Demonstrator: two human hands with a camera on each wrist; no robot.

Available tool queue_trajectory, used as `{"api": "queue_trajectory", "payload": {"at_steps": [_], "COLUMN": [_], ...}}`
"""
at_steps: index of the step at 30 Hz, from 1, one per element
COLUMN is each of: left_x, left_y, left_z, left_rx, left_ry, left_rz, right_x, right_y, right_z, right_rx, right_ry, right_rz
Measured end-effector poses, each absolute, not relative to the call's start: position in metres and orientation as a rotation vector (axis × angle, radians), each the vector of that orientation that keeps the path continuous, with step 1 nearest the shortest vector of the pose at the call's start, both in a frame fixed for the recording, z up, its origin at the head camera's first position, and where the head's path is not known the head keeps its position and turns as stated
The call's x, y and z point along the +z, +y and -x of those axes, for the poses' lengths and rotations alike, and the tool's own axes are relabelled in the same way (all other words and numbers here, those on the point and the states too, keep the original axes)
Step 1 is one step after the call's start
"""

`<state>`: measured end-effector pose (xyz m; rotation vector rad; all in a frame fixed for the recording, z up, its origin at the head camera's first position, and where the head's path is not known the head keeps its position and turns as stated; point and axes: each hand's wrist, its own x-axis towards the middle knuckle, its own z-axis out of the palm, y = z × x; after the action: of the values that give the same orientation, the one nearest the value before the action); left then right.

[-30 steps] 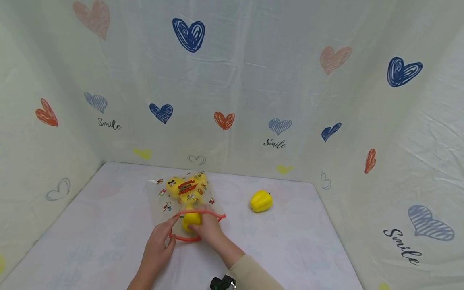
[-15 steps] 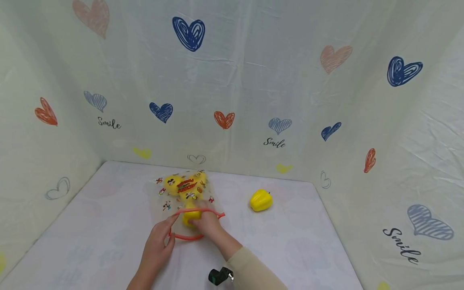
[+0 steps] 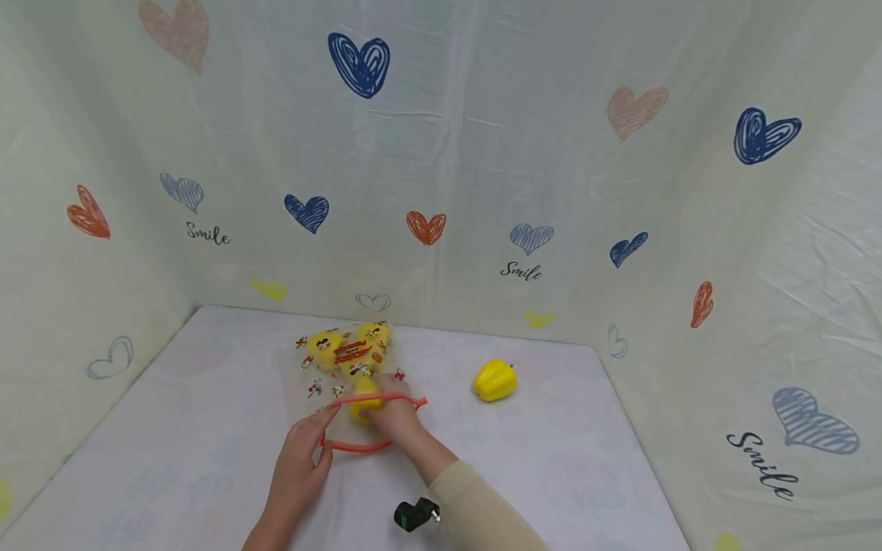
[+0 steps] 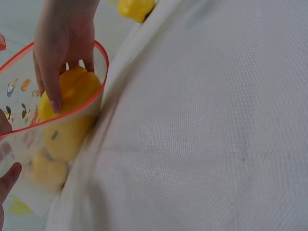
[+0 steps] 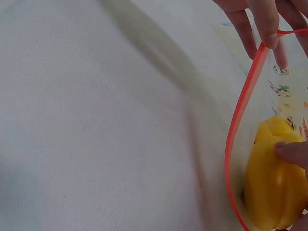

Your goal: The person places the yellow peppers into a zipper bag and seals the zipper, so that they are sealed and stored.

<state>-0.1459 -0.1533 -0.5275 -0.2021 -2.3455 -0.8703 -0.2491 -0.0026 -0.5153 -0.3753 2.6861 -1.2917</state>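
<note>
Nearest, the left hand (image 3: 302,454) pinches the red rim (image 3: 361,448) of the clear bag (image 3: 296,392). Just beyond, the right hand (image 3: 396,421), curled round a yellow pepper (image 4: 77,89), has pushed it farther inside; this piece looks almost stowed. The bagged peppers (image 3: 322,349) at the far end have slid slightly farther. To the right, a loose pepper (image 3: 495,381) lies outside, unmoved on the tabletop (image 3: 551,459).

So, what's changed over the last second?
The right hand has pushed its yellow pepper deeper into the clear bag, away from the person. Yellow things beyond it shifted slightly too. No grip changed: left hand stays at the red rim, loose pepper unmoved.
</note>
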Motion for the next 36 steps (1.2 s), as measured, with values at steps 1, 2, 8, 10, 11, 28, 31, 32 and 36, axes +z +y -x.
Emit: {"api": "queue_trajectory", "payload": {"at_steps": [1, 2, 8, 10, 11, 28, 31, 32, 36], "left_x": [-0.528, -0.528, -0.527, -0.526, -0.525, -0.526, -0.525, -0.524, -0.524], "left_y": [-0.153, -0.153, -0.152, -0.151, -0.150, -0.153, -0.153, -0.153, -0.153], "left_z": [0.146, 0.147, 0.147, 0.146, 0.146, 0.144, 0.144, 0.143, 0.143], "left_rx": [-0.864, -0.856, -0.855, -0.857, -0.856, -0.869, -0.875, -0.875, -0.876], "left_ry": [-2.331, -2.317, -2.310, -2.332, -2.340, -2.391, -2.394, -2.394, -2.396], "left_rz": [0.209, 0.212, 0.196, 0.176, 0.168, 0.145, 0.146, 0.147, 0.144], "right_x": [-0.515, -0.516, -0.515, -0.514, -0.514, -0.494, -0.491, -0.490, -0.487], "right_y": [-0.003, -0.003, -0.004, -0.004, -0.004, 0.011, 0.015, 0.017, 0.022], "right_z": [0.249, 0.249, 0.247, 0.246, 0.246, 0.220, 0.215, 0.213, 0.207], "right_rx": [-1.303, -1.314, -1.364, -1.364, -1.352, -1.174, -1.140, -1.134, -1.138], "right_ry": [2.685, 2.685, 2.662, 2.658, 2.665, 2.771, 2.751, 2.744, 2.712], "right_rz": [0.372, 0.369, 0.318, 0.304, 0.308, 0.519, 0.496, 0.493, 0.500]}}
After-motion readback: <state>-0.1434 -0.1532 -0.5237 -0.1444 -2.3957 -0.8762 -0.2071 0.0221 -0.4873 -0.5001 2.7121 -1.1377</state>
